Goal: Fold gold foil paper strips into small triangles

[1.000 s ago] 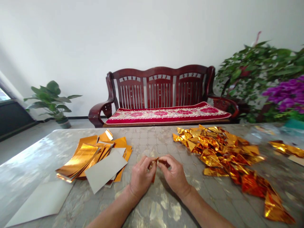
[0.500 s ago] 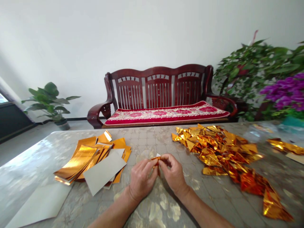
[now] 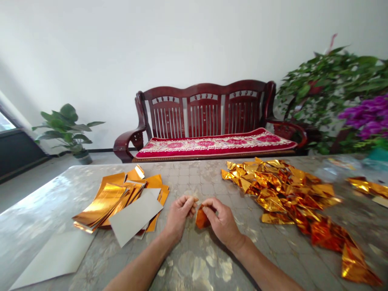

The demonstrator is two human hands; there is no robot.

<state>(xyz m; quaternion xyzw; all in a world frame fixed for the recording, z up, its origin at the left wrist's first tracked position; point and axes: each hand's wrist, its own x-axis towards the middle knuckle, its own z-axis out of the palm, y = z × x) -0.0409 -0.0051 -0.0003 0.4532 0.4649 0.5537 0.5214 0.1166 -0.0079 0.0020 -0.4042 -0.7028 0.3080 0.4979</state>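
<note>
Between finger and thumb, my right hand (image 3: 221, 220) pinches a small folded piece of orange-gold foil paper (image 3: 201, 218) at its top. My left hand (image 3: 181, 212) is just left of it, apart from the foil, with thumb and fingertips pressed together; whether anything tiny is between them is too small to tell. Left of my hands lies a stack of gold foil sheets (image 3: 103, 204), with a pale sheet (image 3: 135, 218) face up on top. A heap of folded gold foil pieces (image 3: 281, 190) spreads over the right side of the table.
Another pale sheet (image 3: 57, 256) lies at the front left of the patterned table (image 3: 188, 180). Clear plastic (image 3: 336, 167) and more gold foil (image 3: 366, 186) are at the far right. Behind stand a wooden bench (image 3: 203, 117), a potted plant (image 3: 71, 129) and purple flowers (image 3: 368, 117).
My left hand has come off the foil piece and moved slightly left. The foil now hangs from my right hand, more of it showing. The view has shifted slightly.
</note>
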